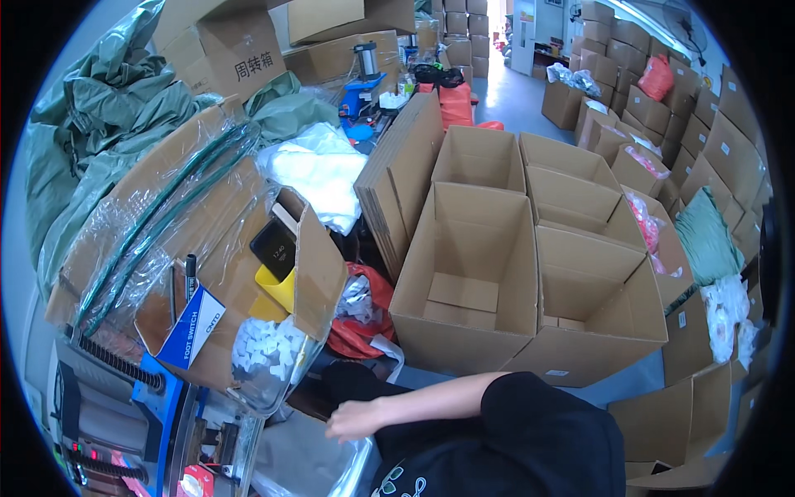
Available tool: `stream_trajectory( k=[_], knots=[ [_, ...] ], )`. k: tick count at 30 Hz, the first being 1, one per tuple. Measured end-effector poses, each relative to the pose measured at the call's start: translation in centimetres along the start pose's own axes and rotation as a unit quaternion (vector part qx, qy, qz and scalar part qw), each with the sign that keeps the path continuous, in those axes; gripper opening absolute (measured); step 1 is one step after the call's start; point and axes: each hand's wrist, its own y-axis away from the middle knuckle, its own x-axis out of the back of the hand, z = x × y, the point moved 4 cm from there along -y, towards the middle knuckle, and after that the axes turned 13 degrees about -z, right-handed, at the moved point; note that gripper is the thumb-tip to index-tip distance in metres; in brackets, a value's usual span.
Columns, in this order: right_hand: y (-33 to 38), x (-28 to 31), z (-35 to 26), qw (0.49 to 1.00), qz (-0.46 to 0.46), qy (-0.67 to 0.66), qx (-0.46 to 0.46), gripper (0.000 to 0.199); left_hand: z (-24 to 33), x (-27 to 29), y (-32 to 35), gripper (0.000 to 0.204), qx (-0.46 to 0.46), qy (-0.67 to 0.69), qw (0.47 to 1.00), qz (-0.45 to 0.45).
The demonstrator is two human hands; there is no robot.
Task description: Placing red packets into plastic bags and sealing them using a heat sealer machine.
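The right hand (354, 420), fingers curled, is held near the bag (305, 457); grip cannot be told. Pieces (267, 349) are contained by a tub (267, 398).

The bare right forearm (439, 401) stretches leftward from a short black sleeve (542, 427), lying across the front of the torso (464, 464). The right hand (354, 420) is loosely curled, its fingertips too small to make out.

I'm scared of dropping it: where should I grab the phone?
Probably by the side edges of the phone, near its top, coming from above: it is tilted, and the yellow holder hides its lower end.
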Motion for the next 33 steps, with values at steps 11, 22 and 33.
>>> stream_trajectory(
  k=[11, 22, 33],
  knots=[
    [-5.6, -6.2, -11.2, 0.92, 0.004, -0.113, 0.375, 0.031, 20.2, -7.1, 12.4, 0.024, -0.147, 0.369, 0.915, -0.064],
    [-10.5, -8.5, -12.4, 0.929, -0.087, 0.126, 0.336, 0.036, 18.1, -9.3, 13.9, 0.059, 0.004, 0.025, 0.952, 0.306],
    [-15.5, -10.1, -9.4, 0.871, -0.2, 0.16, 0.419, 0.035, 13.3, -13.2, 11.1, 0.079, 0.095, 0.383, 0.916, 0.076]
  ],
)
